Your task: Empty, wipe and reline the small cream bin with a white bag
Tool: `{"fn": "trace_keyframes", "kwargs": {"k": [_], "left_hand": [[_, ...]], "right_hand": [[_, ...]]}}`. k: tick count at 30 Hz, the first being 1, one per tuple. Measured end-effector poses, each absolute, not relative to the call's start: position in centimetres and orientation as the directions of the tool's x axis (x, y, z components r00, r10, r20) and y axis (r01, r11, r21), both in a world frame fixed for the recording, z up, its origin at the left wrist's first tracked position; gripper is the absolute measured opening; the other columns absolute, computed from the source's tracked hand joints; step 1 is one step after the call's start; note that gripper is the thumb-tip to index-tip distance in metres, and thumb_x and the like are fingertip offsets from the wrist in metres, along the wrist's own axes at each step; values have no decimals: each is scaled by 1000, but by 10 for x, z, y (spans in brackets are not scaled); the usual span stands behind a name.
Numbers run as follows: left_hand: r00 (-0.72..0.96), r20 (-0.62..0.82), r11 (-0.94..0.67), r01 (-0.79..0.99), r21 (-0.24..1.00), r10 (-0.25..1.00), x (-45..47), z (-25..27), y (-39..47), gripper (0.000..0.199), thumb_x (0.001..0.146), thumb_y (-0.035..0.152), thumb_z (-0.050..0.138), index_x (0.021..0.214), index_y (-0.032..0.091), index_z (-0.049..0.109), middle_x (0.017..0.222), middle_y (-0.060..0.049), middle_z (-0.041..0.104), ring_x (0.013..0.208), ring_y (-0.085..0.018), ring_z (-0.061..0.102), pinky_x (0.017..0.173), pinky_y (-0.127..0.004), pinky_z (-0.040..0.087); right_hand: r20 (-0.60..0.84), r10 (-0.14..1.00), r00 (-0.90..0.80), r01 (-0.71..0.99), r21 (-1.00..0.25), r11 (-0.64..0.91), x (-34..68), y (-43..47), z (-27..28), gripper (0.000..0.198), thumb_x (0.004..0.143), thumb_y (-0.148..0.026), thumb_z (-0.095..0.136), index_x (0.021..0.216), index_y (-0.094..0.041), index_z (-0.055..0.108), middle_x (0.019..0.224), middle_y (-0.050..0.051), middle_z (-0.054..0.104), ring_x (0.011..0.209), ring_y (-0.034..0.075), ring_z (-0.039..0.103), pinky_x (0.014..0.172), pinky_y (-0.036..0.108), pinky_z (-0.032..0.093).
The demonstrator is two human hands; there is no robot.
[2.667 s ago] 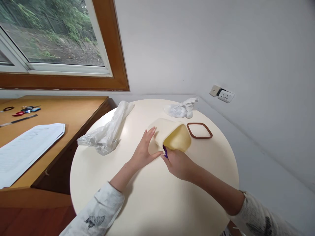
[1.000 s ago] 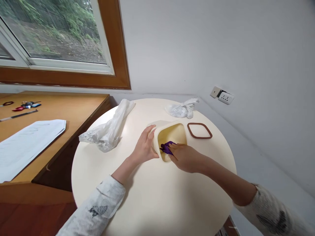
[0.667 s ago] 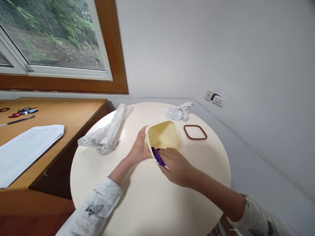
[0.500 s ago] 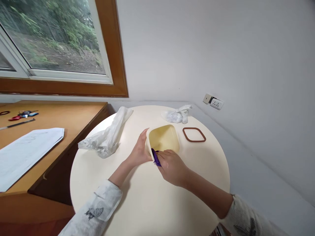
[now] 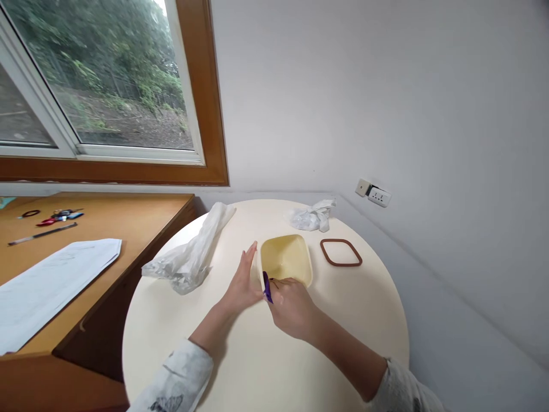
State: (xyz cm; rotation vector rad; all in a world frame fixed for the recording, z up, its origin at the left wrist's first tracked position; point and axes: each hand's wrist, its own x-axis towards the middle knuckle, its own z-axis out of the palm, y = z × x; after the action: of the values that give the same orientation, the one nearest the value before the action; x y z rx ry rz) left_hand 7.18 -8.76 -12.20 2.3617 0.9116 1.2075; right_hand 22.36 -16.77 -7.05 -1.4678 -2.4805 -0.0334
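Note:
A pale yellow, square plastic container [image 5: 286, 254] stands on the round table, its opening tipped toward me. My left hand [image 5: 243, 289] steadies its left side, fingers stretched along the outer wall and the thumb low at the near corner. Pinched in my right hand [image 5: 294, 306] is a purple cloth [image 5: 267, 287], pressed over the container's near left rim; most of the cloth is hidden by the fingers. To the right of the container lies a reddish-brown ring-shaped seal [image 5: 341, 253], flat on the tabletop.
On the round table [image 5: 257, 366] are a crumpled clear plastic bag [image 5: 193, 249] at left and a smaller white bag [image 5: 313, 216] at the back. A wooden desk [image 5: 128, 212] adjoins on the left, bearing papers [image 5: 60, 286] and a pen [image 5: 43, 234]. The wall has a socket [image 5: 380, 197].
My right hand and the cloth have shifted slightly left along the container's rim. My left fingers have straightened along its side. The whole view has tilted up a little.

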Motion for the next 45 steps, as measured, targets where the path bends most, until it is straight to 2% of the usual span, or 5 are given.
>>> {"fn": "trace_keyframes", "kwargs": {"k": [8, 18, 25, 33, 45], "left_hand": [[263, 682, -708, 467, 529, 682, 90, -135, -103, 76, 82, 24, 53, 143, 24, 7, 146, -17, 25, 135, -31, 24, 108, -58, 20], [119, 848, -665, 680, 310, 517, 92, -145, -90, 66, 87, 24, 46, 142, 21, 11, 143, -21, 25, 135, -35, 21, 106, -61, 22], [54, 812, -671, 596, 441, 581, 81, -140, -94, 87, 74, 26, 65, 140, 24, 9, 139, -20, 25, 131, -33, 28, 101, -58, 31], [60, 801, -691, 546, 473, 595, 73, -139, -93, 96, 63, 28, 72, 139, 24, 14, 137, -17, 28, 129, -34, 30, 102, -56, 32], [174, 836, -740, 580, 340, 521, 78, -136, -96, 90, 61, 22, 70, 135, 21, 18, 133, -19, 30, 127, -36, 32, 101, -60, 30]], "right_hand": [[212, 949, -233, 811, -495, 310, 206, -149, -64, 23, 90, -27, 37, 94, -17, 57, 86, 7, 68, 76, 19, 63, 65, 27, 40], [92, 976, -197, 305, -940, 151, 188, -132, -49, 52, 91, -53, 25, 97, -17, 61, 95, 10, 67, 93, 20, 61, 79, 29, 44], [102, 897, -431, 447, -839, 310, 212, -139, -45, 45, 94, -42, 23, 98, -15, 59, 93, 10, 66, 87, 19, 61, 74, 28, 43], [-85, 794, -601, 777, -292, 557, 226, -139, -27, 30, 88, -25, 31, 83, -15, 59, 71, 9, 65, 59, 19, 59, 51, 27, 33], [-173, 778, -604, 791, -249, 558, 212, -87, -67, 22, 80, -14, 44, 93, -16, 62, 92, 9, 69, 75, 18, 64, 59, 24, 43]]}}
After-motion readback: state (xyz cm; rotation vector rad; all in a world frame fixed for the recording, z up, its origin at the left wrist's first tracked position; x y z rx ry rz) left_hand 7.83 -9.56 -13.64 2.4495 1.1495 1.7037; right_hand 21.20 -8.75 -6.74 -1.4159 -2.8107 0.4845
